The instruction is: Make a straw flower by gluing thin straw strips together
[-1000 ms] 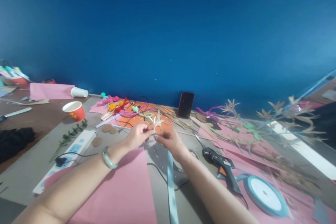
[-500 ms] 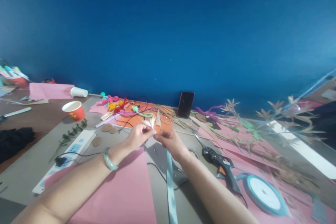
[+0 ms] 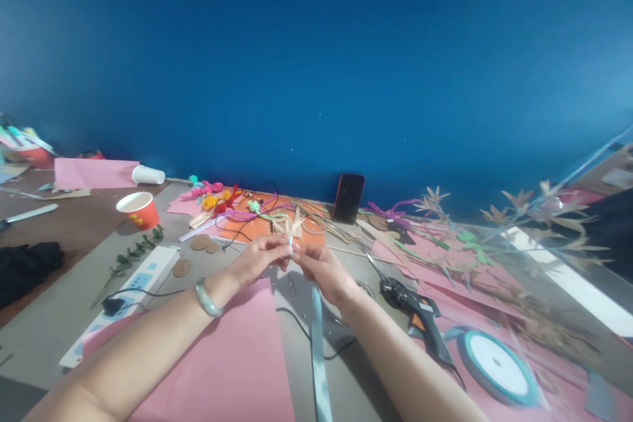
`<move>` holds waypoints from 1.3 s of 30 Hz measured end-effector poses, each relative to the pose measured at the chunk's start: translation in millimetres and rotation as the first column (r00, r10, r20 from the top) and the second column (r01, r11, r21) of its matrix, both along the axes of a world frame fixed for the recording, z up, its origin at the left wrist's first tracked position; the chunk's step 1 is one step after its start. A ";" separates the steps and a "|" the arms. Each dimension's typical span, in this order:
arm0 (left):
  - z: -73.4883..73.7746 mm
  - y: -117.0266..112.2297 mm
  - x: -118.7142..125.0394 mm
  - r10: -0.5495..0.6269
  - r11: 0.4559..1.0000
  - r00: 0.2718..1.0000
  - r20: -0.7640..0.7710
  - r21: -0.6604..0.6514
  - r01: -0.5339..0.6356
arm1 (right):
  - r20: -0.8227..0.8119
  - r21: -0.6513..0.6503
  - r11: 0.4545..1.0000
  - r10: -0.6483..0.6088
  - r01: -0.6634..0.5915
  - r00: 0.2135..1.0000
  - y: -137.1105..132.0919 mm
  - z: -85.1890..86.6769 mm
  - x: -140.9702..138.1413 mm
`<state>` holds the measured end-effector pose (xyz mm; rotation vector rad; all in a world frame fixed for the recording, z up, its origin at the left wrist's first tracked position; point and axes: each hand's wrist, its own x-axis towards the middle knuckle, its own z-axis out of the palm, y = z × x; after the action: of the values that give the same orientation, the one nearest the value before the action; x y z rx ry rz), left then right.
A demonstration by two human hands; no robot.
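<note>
Close together above the middle of the table, my left hand [image 3: 267, 256] and my right hand [image 3: 319, 267] pinch a small pale flower-like piece [image 3: 291, 235] made of thin strips. Its lower end is hidden between the fingertips. A light-blue ribbon [image 3: 320, 356] runs from below my right hand toward the front edge; whether the fingers hold it, I cannot tell. Pink paper [image 3: 222, 362] lies under my left forearm, on which a pale green bangle [image 3: 208, 299] sits. To the right of my right hand rests a black glue gun [image 3: 413, 310].
A ribbon spool [image 3: 500, 366] lies at right, near dried flower stems [image 3: 544, 217]. A phone [image 3: 349, 198] leans against the blue wall. On the left are a red paper cup [image 3: 140, 217], a power strip [image 3: 133, 297] and a green sprig [image 3: 133, 254]. Pipe cleaners [image 3: 217, 198] lie behind.
The pale piece has turned between my fingers and now looks narrower and more upright. My hands have stayed nearly in place, and the ribbon has shifted slightly left.
</note>
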<state>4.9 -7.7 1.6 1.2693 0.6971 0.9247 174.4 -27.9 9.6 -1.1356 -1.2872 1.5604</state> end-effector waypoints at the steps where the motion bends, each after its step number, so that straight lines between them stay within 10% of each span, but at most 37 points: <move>1: 0.0 0.0 0.0 0.027 0.999 0.999 -0.031 0.022 -0.027 | 0.023 0.007 0.999 -0.031 0.031 0.999 0.0 -0.5 -0.4; 18: 18.3 -5.5 1.6 0.338 0.938 0.854 -0.395 0.215 -0.272 | 0.239 0.134 0.983 -0.158 0.129 0.958 -1.3 0.3 -3.5; 39: 3.7 -5.5 6.0 0.184 0.981 0.978 -0.094 -0.047 -0.189 | 0.160 0.068 0.994 -0.101 0.091 0.982 -2.4 -1.8 -4.0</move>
<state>10.9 -13.2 5.4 1.2166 0.9188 0.9982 170.4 -30.3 7.8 -1.2902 -1.3560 1.3722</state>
